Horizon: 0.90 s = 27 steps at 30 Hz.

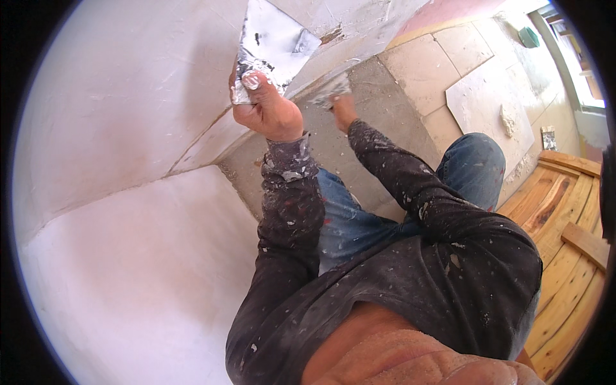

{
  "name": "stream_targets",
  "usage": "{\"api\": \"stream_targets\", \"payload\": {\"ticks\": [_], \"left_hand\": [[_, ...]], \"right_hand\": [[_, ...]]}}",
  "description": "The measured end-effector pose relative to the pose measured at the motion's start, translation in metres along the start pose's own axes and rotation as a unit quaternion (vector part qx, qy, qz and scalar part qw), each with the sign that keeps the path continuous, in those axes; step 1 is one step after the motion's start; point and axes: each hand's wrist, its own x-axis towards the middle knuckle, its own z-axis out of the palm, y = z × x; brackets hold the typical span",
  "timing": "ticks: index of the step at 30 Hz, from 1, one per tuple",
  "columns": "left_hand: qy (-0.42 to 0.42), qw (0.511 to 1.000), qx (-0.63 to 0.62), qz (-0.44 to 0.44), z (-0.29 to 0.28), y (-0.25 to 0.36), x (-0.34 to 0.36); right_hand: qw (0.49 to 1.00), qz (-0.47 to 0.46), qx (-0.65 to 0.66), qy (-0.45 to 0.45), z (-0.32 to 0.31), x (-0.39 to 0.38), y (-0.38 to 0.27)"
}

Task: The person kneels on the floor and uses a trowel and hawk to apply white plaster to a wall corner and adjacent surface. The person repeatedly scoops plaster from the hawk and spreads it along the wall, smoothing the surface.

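Note:
My left hand (268, 106) is closed around a wide metal putty knife (276, 40), its thumb smeared with white putty and pressed on the blade. White paste and dark smudges mark the blade, which is held up in front of the wall (147, 70). Lower and to the right, my right hand (344, 110) grips another putty knife (330, 92). That second blade is blurred and sits close to the foot of the wall; its handle is hidden in my fist. Both dark sleeves are spattered with paint.
Tiles (427, 64) and a grey bare strip (385, 96) make up the floor. A pale board (475, 96) carries a lump of putty (507, 120); a small scraper (548, 138) lies beside it. Wooden planks (577, 212) are at my right, a green object (529, 37) farther off.

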Motion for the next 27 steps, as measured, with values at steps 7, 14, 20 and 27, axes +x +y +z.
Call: {"api": "stream_targets", "payload": {"ticks": [7,14,20,27], "left_hand": [[-0.010,1.000,0.000,0.003,-0.003,-0.002,-0.002],[0.005,1.000,0.010,-0.015,-0.011,0.001,-0.002],[0.013,1.000,-0.005,-0.010,-0.009,-0.003,-0.003],[0.013,1.000,0.005,-0.013,0.001,-0.007,-0.003]], "right_hand": [[0.894,-0.059,-0.411,-0.168,-0.063,0.087,-0.023],[0.928,-0.026,-0.340,-0.152,-0.052,0.021,-0.007],[0.918,-0.107,-0.332,-0.191,-0.051,0.086,0.002],[0.996,0.006,-0.052,-0.072,0.014,-0.015,0.007]]}}
